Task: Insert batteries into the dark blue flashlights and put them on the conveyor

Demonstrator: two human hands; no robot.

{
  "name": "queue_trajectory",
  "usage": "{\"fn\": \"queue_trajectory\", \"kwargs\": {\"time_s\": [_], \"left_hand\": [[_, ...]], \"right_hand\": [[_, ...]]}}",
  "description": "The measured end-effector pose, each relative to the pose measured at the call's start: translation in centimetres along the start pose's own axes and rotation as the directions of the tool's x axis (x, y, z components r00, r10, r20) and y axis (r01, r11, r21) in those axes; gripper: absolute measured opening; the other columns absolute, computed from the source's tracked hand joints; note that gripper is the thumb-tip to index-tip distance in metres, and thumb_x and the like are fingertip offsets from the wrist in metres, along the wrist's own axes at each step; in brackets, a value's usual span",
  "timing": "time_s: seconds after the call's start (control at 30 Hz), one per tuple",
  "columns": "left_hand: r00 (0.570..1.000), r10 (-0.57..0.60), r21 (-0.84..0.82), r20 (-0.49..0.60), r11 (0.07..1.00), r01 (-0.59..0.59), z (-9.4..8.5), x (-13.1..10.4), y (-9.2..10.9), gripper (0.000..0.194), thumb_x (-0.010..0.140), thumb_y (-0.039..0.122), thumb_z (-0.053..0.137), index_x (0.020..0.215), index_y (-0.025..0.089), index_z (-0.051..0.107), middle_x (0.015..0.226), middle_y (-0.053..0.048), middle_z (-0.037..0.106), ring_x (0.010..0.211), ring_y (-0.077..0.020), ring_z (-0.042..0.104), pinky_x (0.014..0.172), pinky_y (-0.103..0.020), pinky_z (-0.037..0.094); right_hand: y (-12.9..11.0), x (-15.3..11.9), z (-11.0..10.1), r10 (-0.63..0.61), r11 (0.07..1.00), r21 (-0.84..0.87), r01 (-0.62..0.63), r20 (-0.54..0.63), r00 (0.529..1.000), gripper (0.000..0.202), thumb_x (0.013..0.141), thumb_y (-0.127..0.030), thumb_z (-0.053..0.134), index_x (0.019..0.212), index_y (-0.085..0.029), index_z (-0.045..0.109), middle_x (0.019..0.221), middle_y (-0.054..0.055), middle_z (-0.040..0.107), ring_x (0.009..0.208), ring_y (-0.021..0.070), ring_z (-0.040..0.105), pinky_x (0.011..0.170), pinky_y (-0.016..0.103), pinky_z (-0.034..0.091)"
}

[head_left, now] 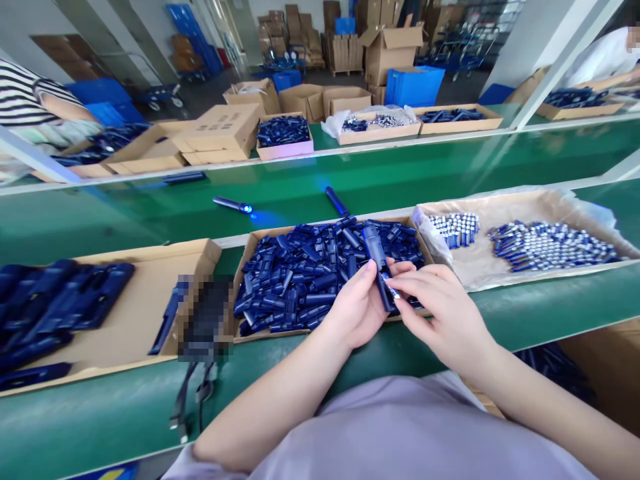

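Observation:
My left hand (356, 303) grips a dark blue flashlight body (376, 257), held upright over the middle cardboard tray (249, 250), which is full of several similar blue parts (300, 280). My right hand (443, 307) pinches a small silver-tipped piece at the lower end of that flashlight body. Both hands meet just above the tray's front edge.
A tray (525, 200) lined with plastic at the right holds several small blue-and-silver batteries (545, 243). A left tray (150, 257) holds longer blue parts (55, 300). Two lit flashlights (233, 205) lie on the green belt (400, 180). Other people sit far left and far right.

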State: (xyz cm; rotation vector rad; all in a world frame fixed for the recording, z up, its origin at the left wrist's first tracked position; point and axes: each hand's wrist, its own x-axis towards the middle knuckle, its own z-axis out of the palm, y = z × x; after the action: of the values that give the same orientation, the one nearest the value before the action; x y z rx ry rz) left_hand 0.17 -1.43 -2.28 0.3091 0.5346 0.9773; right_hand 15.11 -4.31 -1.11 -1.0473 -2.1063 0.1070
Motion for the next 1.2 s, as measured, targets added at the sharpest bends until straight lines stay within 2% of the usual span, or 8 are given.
{"fn": "queue_trajectory", "kwargs": {"time_s": [0.13,0.27,0.37,0.57,0.77,1.0,1.2], "left_hand": [[1.0,0.001,-0.005,0.001,1.0,-0.001,-0.2,0.1,-0.1,0.028,0.099,0.034,0.044,0.103,0.014,0.063,0.111,-0.013,0.069,0.105,-0.0239,0.066,0.087,-0.038,0.052],[0.999,-0.032,0.001,0.005,1.0,0.032,-0.4,0.1,-0.2,0.029,0.099,0.034,0.044,0.104,0.014,0.064,0.11,-0.013,0.07,0.101,-0.0225,0.067,0.084,-0.034,0.052],[0.999,-0.033,-0.019,0.016,0.999,0.034,-0.4,0.1,-0.2,0.03,0.099,0.035,0.044,0.105,0.013,0.064,0.111,-0.013,0.07,0.105,-0.0225,0.066,0.085,-0.033,0.052],[0.999,-0.033,-0.035,0.02,0.999,0.033,-0.3,0.1,-0.3,0.031,0.1,0.034,0.043,0.103,0.013,0.065,0.108,-0.013,0.07,0.105,-0.0219,0.066,0.088,-0.034,0.052],[0.998,-0.057,-0.043,-0.004,0.997,0.056,-0.4,0.3,-0.3,0.033,0.1,0.035,0.043,0.104,0.012,0.066,0.107,-0.012,0.07,0.098,-0.0183,0.068,0.084,-0.029,0.053],[0.999,-0.038,-0.037,0.007,0.999,0.038,-0.2,0.0,-0.4,0.032,0.1,0.035,0.043,0.103,0.012,0.065,0.107,-0.012,0.07,0.1,-0.0195,0.067,0.092,-0.034,0.052],[0.997,-0.079,-0.055,-0.013,0.995,0.079,-0.2,0.0,-0.4,0.031,0.099,0.037,0.045,0.104,0.013,0.064,0.114,-0.013,0.068,0.105,-0.0226,0.066,0.09,-0.036,0.052]], "right_hand": [[-0.4,0.0,-0.3,0.025,0.999,-0.045,-0.024,0.032,0.999,0.021,0.093,-0.018,0.058,0.111,-0.017,0.069,0.107,0.005,0.071,0.098,0.021,0.056,0.087,0.039,0.05],[-0.6,0.4,-0.1,-0.064,0.99,-0.123,0.066,0.022,0.998,0.017,0.093,-0.017,0.057,0.102,-0.017,0.072,0.1,0.005,0.072,0.096,0.0209,0.056,0.087,0.038,0.05],[-0.8,0.3,-0.1,-0.111,0.979,-0.174,0.105,-0.022,0.994,0.017,0.093,-0.016,0.057,0.102,-0.018,0.072,0.101,0.005,0.072,0.095,0.0201,0.057,0.086,0.036,0.051],[0.1,-0.2,0.5,-0.064,0.989,-0.137,0.047,-0.127,0.99,0.015,0.092,-0.015,0.06,0.101,-0.019,0.07,0.097,0.004,0.072,0.089,0.0193,0.059,0.081,0.037,0.052],[0.7,0.3,0.9,-0.04,0.999,-0.022,0.038,-0.099,0.994,0.012,0.092,-0.017,0.06,0.101,-0.017,0.067,0.096,0.006,0.071,0.095,0.0187,0.06,0.085,0.035,0.053],[-0.2,0.1,0.4,-0.045,0.996,-0.089,0.027,-0.2,0.979,0.012,0.09,-0.01,0.06,0.098,-0.017,0.064,0.095,0.006,0.07,0.089,0.0183,0.061,0.081,0.035,0.052],[-0.2,-0.6,0.9,0.019,0.999,-0.027,-0.022,-0.102,0.995,0.012,0.093,-0.018,0.058,0.101,-0.019,0.067,0.099,0.007,0.068,0.096,0.0195,0.062,0.086,0.037,0.054]]}}
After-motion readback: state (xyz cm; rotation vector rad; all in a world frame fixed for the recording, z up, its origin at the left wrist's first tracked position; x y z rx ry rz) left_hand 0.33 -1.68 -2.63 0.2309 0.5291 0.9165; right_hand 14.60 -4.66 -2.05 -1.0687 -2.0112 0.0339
